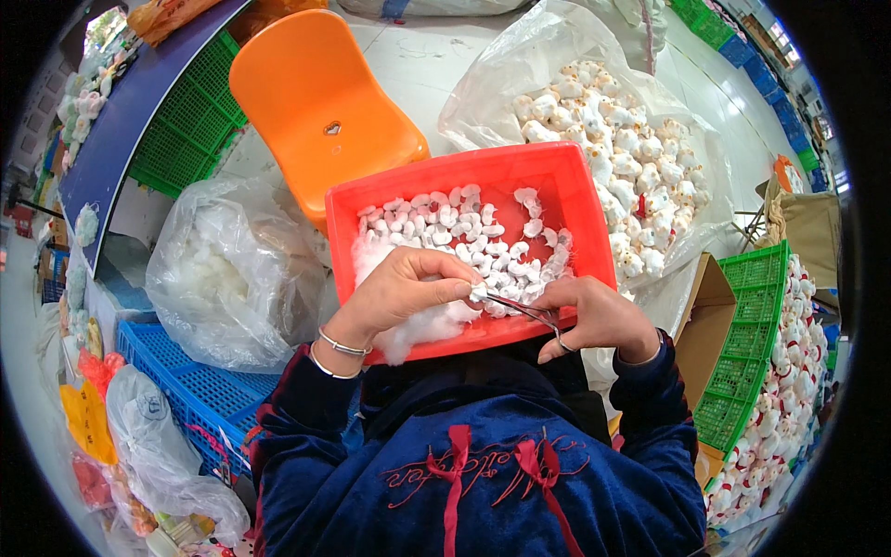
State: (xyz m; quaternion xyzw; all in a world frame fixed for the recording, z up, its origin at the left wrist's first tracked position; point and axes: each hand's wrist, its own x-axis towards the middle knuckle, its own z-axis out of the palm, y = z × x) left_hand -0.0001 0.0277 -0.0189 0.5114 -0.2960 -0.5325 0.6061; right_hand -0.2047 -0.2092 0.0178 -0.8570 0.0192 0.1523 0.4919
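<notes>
Over a red plastic bin (464,167) on my lap, my left hand (408,290) pinches a small white fabric piece (478,291) between thumb and fingertips. My right hand (594,314) grips metal forceps (527,311), fingers at the handle loops; the tips point left and meet the small piece. Whether the tips are inside it is too small to tell. Many small white curved pieces (455,221) are spread in the bin. Loose white stuffing (418,336) lies along the bin's near left side, below my left hand.
Beyond the bin stands an orange chair (320,102). A clear bag of white plush pieces (640,167) is at the far right, and a bag of stuffing (223,265) at the left. A blue crate (200,381) is near left; green crates (747,325) holding plush toys stand right.
</notes>
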